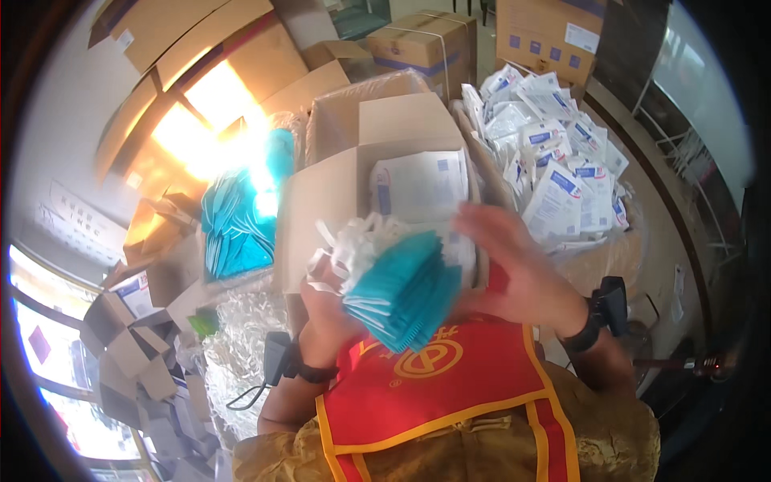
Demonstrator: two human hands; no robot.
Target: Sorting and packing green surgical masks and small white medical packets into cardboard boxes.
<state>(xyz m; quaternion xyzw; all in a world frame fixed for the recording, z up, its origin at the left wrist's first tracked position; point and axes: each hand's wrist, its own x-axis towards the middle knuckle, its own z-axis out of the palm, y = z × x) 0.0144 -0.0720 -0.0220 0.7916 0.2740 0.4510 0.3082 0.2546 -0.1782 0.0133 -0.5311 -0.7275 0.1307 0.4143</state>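
A thick stack of teal pleated face masks (409,293) with bunched white straps is held up in front of my chest. My left hand (328,317) grips the stack at its left side, some fingers hidden behind the straps. At the stack's right, my right hand (522,273) is spread with fingers stretched out, blurred by motion; whether its thumb touches the masks I cannot tell. Just beyond, an open cardboard carton (325,189) contains flat white packets (430,181) with small blue print. Both wrists wear black straps with dark devices.
At right, a lined carton overflows with white and blue packets (558,181). On the left, another carton holds more teal masks (241,225). Small open boxes (136,353) pile up at lower left, beside white loose strap-like material (249,353). Large cartons (426,48) stand behind.
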